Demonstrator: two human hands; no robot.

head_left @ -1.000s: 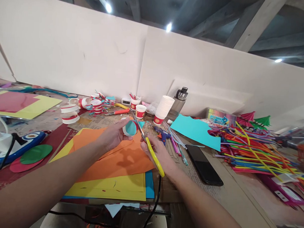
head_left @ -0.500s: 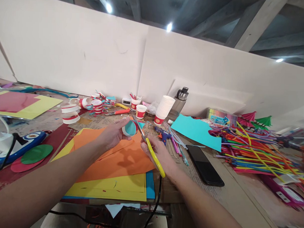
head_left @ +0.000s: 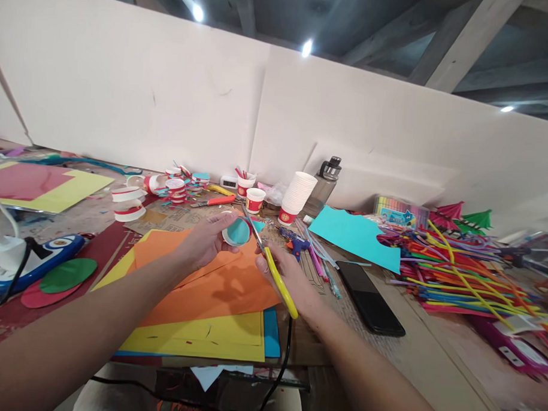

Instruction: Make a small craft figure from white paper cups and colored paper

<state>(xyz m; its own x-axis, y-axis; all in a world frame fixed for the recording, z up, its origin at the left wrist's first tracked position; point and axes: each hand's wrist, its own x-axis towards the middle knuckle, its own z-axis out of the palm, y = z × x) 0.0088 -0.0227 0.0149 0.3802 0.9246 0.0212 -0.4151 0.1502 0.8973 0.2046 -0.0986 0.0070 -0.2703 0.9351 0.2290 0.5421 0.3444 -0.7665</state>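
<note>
In my left hand (head_left: 210,240) is a small white-rimmed paper cup piece (head_left: 237,231) with blue paper across its round face. The fingers are closed around its edge. My right hand (head_left: 286,275) grips a pair of yellow-handled scissors (head_left: 278,280), blades pointing up and away from me, close beside the cup piece's right edge. A bit of blue paper (head_left: 257,226) shows near the blade tips; whether it is joined to the cup piece I cannot tell. Beneath both hands lie orange paper sheets (head_left: 199,299) on top of yellow sheets (head_left: 206,341).
Behind stand a cup stack (head_left: 297,197), a single paper cup (head_left: 255,200) and a water bottle (head_left: 324,186). To the right lie a glue gun (head_left: 296,243), a phone (head_left: 370,299), turquoise paper (head_left: 356,238) and many pipe cleaners (head_left: 469,278). A power strip (head_left: 38,266) sits left.
The blue-faced cup piece has turned slightly, so less of its red side shows by the blades. Both hands keep nearly the same place and hold.
</note>
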